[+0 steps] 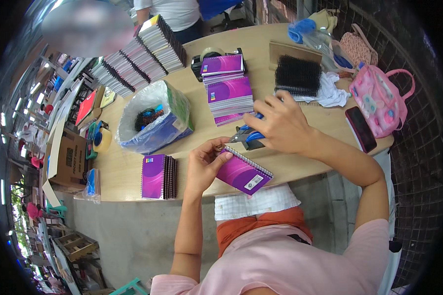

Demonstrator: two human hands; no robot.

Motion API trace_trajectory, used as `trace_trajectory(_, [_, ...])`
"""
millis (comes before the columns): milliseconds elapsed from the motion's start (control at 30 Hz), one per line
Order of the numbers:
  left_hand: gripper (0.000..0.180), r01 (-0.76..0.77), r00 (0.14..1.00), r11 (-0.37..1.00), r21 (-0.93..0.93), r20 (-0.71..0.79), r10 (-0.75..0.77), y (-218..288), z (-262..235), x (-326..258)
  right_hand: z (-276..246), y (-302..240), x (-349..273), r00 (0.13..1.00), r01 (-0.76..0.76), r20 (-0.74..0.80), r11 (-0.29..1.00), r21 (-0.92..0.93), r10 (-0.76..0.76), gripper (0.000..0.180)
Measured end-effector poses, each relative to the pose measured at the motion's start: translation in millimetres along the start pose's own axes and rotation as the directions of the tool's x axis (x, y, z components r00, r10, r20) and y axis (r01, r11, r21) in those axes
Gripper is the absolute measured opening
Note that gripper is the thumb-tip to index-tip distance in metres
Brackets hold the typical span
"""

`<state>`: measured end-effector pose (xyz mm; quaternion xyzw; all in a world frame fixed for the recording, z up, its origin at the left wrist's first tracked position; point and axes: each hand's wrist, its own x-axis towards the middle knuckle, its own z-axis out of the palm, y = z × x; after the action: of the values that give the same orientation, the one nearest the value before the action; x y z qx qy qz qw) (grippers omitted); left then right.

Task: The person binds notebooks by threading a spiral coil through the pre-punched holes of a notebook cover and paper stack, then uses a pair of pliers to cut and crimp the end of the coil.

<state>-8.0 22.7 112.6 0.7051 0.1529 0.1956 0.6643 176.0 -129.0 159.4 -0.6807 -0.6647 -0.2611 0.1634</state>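
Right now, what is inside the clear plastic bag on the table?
Inside the plastic bag a tangle of dark spiral coils and something blue can be seen. What lies deeper is covered by the crumpled plastic and the bag's blue and green sides.

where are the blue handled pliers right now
In the head view, the blue-handled metal pliers sit in the right hand just right of centre, their tip at the coil of the purple spiral notebook held by the left hand.
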Motion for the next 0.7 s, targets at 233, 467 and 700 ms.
trace_trajectory(233, [0.032,0.009,0.999,0.999,0.038,-0.050,-0.007,-8,-2,5,-1,-3,6,0.971,0.133,-0.178,0.978,-0.158,-0.160,0.025])
trace_trajectory(467, [0.031,0.034,0.997,0.999,0.022,-0.076,-0.032,-8,-2,4,6,-6,1,0.975,0.144,-0.138,0.966,-0.214,-0.176,0.026])
trace_trajectory(700, [0.025,-0.051,0.984,0.932,0.358,-0.140,0.108,-17,8,8,6,-5,-6,0.801,-0.512,0.515,0.795,0.326,0.305,0.048])
